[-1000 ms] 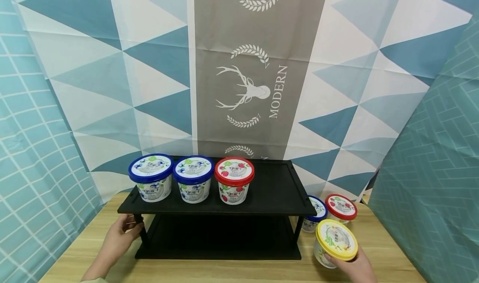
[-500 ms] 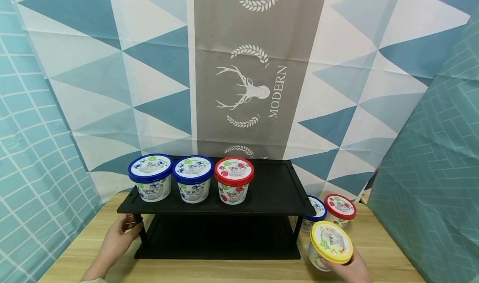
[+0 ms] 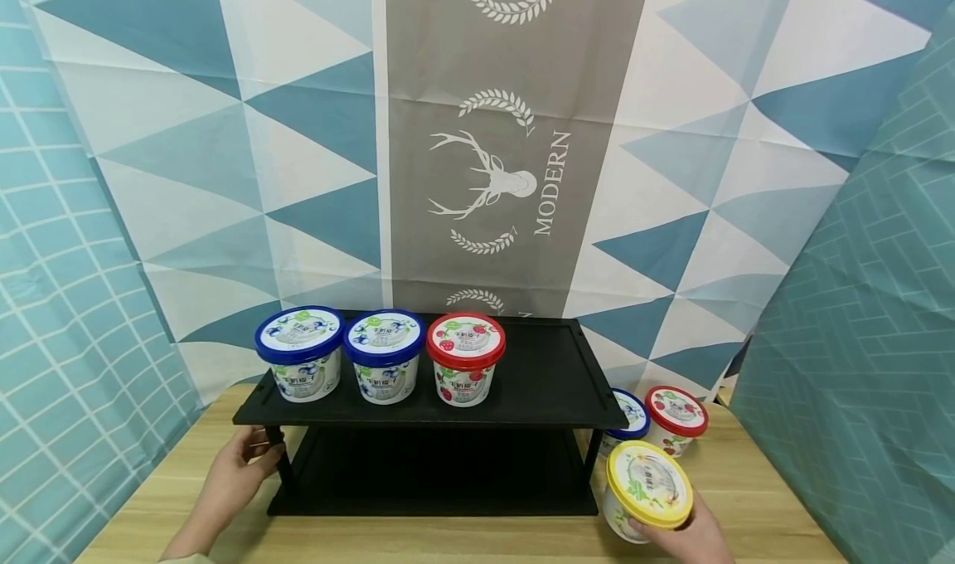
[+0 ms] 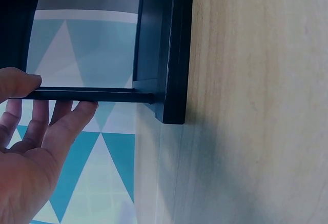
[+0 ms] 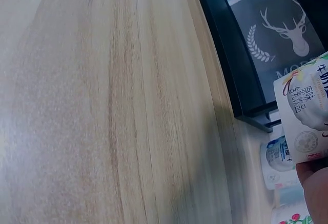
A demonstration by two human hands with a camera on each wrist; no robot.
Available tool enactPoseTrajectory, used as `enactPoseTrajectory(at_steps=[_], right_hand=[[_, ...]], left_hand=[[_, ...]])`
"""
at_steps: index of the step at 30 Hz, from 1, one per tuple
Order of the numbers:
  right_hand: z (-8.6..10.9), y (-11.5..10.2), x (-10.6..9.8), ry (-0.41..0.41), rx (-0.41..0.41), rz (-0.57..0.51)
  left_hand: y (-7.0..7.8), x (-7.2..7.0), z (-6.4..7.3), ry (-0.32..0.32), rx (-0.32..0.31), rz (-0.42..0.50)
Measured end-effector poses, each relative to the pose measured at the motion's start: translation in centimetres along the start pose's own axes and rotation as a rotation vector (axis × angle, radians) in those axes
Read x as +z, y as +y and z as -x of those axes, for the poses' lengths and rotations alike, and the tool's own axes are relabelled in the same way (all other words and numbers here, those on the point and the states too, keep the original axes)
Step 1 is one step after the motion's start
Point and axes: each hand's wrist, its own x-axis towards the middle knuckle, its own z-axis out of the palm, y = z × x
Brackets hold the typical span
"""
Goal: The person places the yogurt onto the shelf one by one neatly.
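A black two-tier shelf (image 3: 540,381) stands on the wooden table. My left hand (image 3: 237,473) holds its front left leg, the thumb on one side and the fingers on the other; the left wrist view shows this leg (image 4: 113,95) between them. At the shelf's right, my right hand (image 3: 694,532) grips a paper tub with a yellow lid (image 3: 649,485), slightly tilted. Its printed white side (image 5: 305,116) fills the edge of the right wrist view. On the top tier stand two blue-lidded tubs (image 3: 298,352) (image 3: 385,357) and a red-lidded tub (image 3: 466,358), in a row.
Behind the yellow-lidded tub, a blue-lidded tub (image 3: 630,415) and another red-lidded tub (image 3: 676,415) stand on the table (image 3: 418,539) by the shelf's right side. Patterned cloth (image 3: 485,240) hangs behind, and teal cloths hang on both sides.
My right hand has moved the yellow-lidded tub a little to the left, closer to the shelf. The left hand stays on the leg.
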Motion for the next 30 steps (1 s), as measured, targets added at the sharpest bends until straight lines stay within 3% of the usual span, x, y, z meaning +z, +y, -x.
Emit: enactPoseTrajectory(at_steps=[20,30], right_hand=[[1.0,-1.1,1.7,-0.005,-0.049,-0.020],[1.0,-2.0,2.6,-0.027,-0.075,0.006]], left_hand=[[0.1,0.0,0.0,-0.008,-0.019,0.007],[-0.1,0.0,0.0,0.006,0.005,-0.001]])
